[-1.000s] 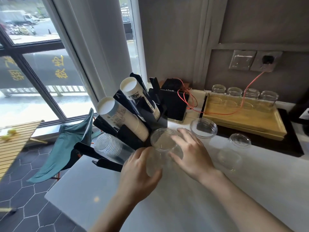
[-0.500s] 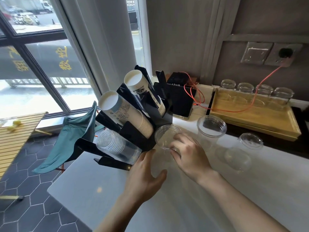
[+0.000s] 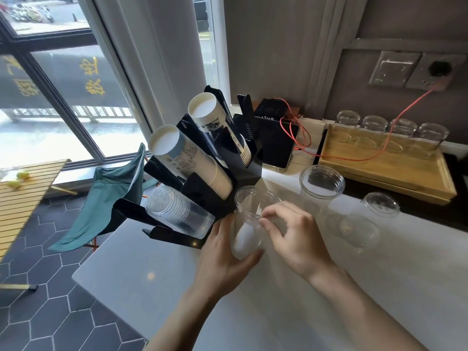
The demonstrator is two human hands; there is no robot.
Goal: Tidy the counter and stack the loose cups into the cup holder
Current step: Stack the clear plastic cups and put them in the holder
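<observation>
A clear plastic cup (image 3: 249, 219) stands upright at the middle of the white counter (image 3: 162, 269). My left hand (image 3: 225, 259) wraps round its lower part from the left. My right hand (image 3: 293, 236) pinches its side just under the rim. The black cup holder (image 3: 202, 191) stands just to the left, holding two tilted stacks of paper cups (image 3: 192, 163) and a stack of clear cups (image 3: 177, 211). Another clear cup (image 3: 320, 188) stands upright to the right. A third clear cup (image 3: 364, 219) lies on its side further right.
A wooden tray (image 3: 395, 168) with several upturned glass jars sits at the back right. A black clock box (image 3: 276, 140) with a red cable stands behind the holder. The counter's left edge drops to a tiled floor with a green chair (image 3: 106, 198).
My left hand has closed round the cup's lower part, where before it hovered beside it. My right hand slid from the rim to the cup's side.
</observation>
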